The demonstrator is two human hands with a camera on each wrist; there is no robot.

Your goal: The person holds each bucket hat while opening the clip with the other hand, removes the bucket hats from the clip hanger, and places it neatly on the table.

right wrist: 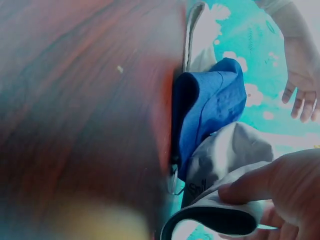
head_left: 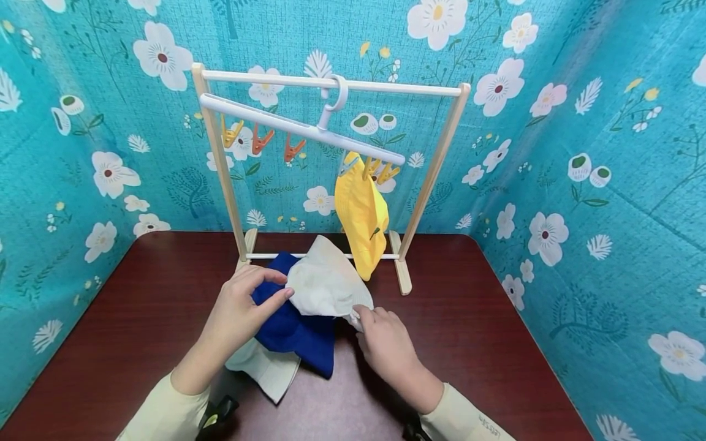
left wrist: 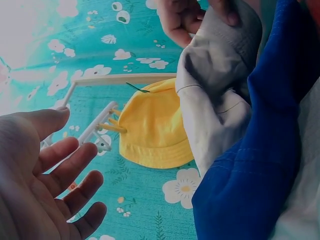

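Note:
A pale grey-white bucket hat (head_left: pixel 322 282) lies over a blue hat (head_left: pixel 298 340) on the table. My right hand (head_left: pixel 386 343) pinches its brim (right wrist: pixel 215 212) between thumb and fingers, with dark lettering visible beside the thumb in the right wrist view. My left hand (head_left: pixel 242 303) hovers at the left side of the pale hat, its fingers loosely spread and holding nothing, as the left wrist view shows. Under the blue hat, another light-coloured hat (head_left: pixel 267 367) sticks out toward the front. A yellow bucket hat (head_left: pixel 361 214) hangs from clips behind them.
A wooden rack (head_left: pixel 432 177) stands at the back of the dark red table (head_left: pixel 469 343). From its top bar hangs a tilted white hanger (head_left: pixel 265 119), lower on the right, with orange clips (head_left: pixel 261 142) and yellow clips (head_left: pixel 388 174). Flowered teal cloth (head_left: pixel 607 153) surrounds the table.

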